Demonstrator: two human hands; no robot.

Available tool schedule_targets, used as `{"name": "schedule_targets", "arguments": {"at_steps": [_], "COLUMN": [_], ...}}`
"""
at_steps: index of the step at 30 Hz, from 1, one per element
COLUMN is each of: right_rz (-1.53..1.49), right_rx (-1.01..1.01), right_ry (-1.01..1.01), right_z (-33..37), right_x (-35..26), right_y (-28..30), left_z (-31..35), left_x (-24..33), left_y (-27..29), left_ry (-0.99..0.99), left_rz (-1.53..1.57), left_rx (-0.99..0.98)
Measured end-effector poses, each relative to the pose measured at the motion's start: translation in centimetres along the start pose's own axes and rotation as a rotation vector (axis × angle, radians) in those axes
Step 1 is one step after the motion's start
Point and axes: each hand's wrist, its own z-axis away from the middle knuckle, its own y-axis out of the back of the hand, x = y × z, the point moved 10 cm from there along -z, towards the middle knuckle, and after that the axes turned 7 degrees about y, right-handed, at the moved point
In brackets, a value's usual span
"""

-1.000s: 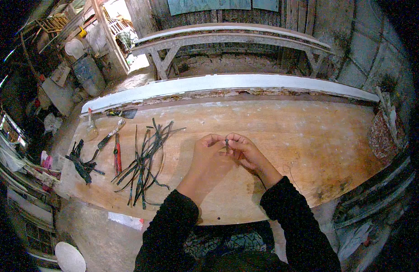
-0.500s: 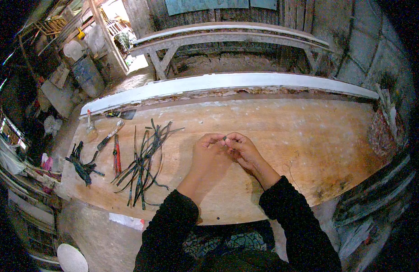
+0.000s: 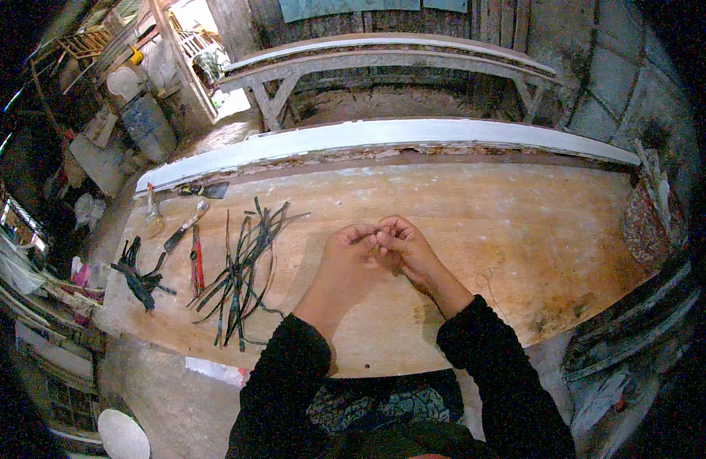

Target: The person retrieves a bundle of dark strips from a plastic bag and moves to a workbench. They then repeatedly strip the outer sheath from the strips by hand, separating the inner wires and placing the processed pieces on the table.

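Note:
Above the middle of the wooden tabletop (image 3: 475,206), my left hand (image 3: 356,245) and my right hand (image 3: 401,243) meet at the fingertips. Both are closed in a pinch. What they hold is too small and too covered by the fingers to name; only a dark speck shows between them. Left of my hands lies a loose pile of dark, thin strips (image 3: 242,275). Beside it rests a red-handled tool (image 3: 197,264), and farther left a bunched tangle of black strips (image 3: 141,279).
A putty knife (image 3: 186,228), a brush (image 3: 153,214) and a flat scraper (image 3: 213,190) lie at the table's far left. A long white-topped board (image 3: 383,136) runs along the back edge. At the right end stands a speckled bag (image 3: 645,226). Behind is a wooden bench (image 3: 391,63).
My fingers have shifted slightly, the right fingertips closing over the small dark thing that showed a little more before. The strips and tools lie as they were.

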Motion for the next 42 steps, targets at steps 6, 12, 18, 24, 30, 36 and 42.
{"name": "schedule_targets", "arguments": {"at_steps": [6,12,18,24,30,36,42], "right_rz": [0.044,0.145,0.15,0.17,0.086,0.137,0.135], "right_rx": [0.03,0.056,0.059,0.098,0.066,0.033,0.05], "right_ry": [0.037,0.049,0.045,0.022,-0.021,0.049,0.023], "right_z": [-0.2,-0.3,-0.5,-0.4,-0.2,-0.3,-0.1], "right_x": [-0.4,-0.4,0.2,0.3,0.2,-0.5,0.2], "right_y": [0.5,0.7,1.3,1.4,0.9,0.2,0.4], "left_z": [0.1,0.9,0.5,0.0,0.4,-0.4,-0.6], "left_x": [0.2,2.1,1.8,1.8,1.5,1.5,1.4], "left_y": [0.1,-0.5,-0.1,0.7,0.1,1.4,1.3], "left_ry": [-0.032,-0.094,-0.076,-0.096,-0.062,-0.101,-0.096], "left_rz": [0.02,-0.228,-0.272,-0.322,-0.226,-0.264,-0.256], "left_rx": [-0.004,0.053,0.025,0.044,0.018,0.027,0.032]}}
